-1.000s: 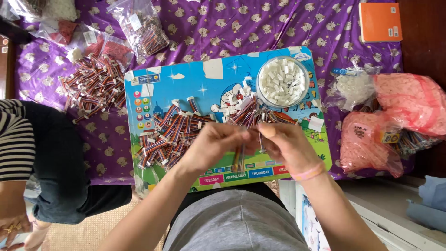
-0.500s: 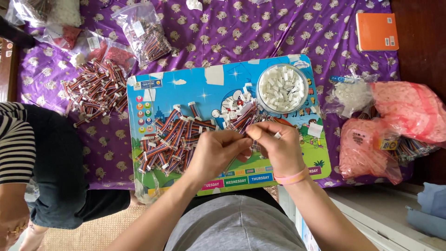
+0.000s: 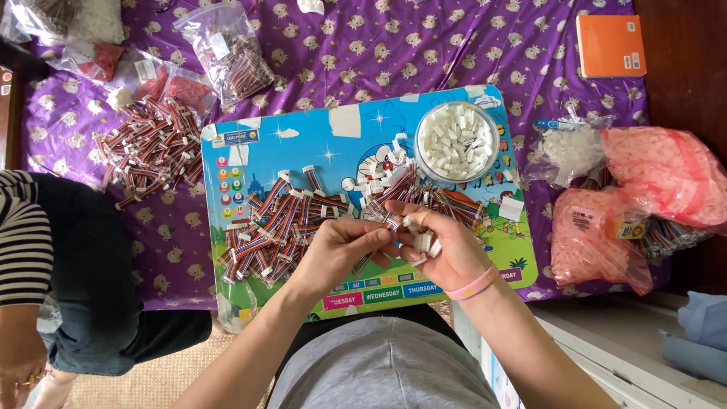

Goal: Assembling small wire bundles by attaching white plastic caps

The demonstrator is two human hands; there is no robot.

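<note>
**Hands meeting over the cartoon board**

My working room is the blue cartoon board (image 3: 333,144), lying tilted across the middle of the frame on my lap. Its lower edge sits against my grey shirt (image 3: 379,363); its right edge ends just short of the pink bags (image 3: 651,174) at the right of the frame. The bare patch of board is the upper left part, above the heap of striped wire leads (image 3: 280,227) that fills its centre-left. A round clear tub of white connectors (image 3: 457,142) stands on the board's upper right corner.

Beneath everything lies a purple patterned cloth (image 3: 424,53). On it, at upper left, a second pile of wire leads (image 3: 151,148) lies loose beside clear plastic bags (image 3: 227,53). An orange book (image 3: 609,45) is at upper right. Another person in a striped sleeve (image 3: 23,242) and dark jeans sits at the left edge, well apart from my hands.

My left hand (image 3: 337,250) is curled closed, fingertips pinching the end of a striped lead (image 3: 388,221) at the frame's centre. My right hand (image 3: 447,242), with a pink wristband (image 3: 473,286), is half cupped around a few small white connectors (image 3: 422,241), thumb and forefinger pressed to the same lead. The two hands touch at the fingertips, just below the tub.
</note>
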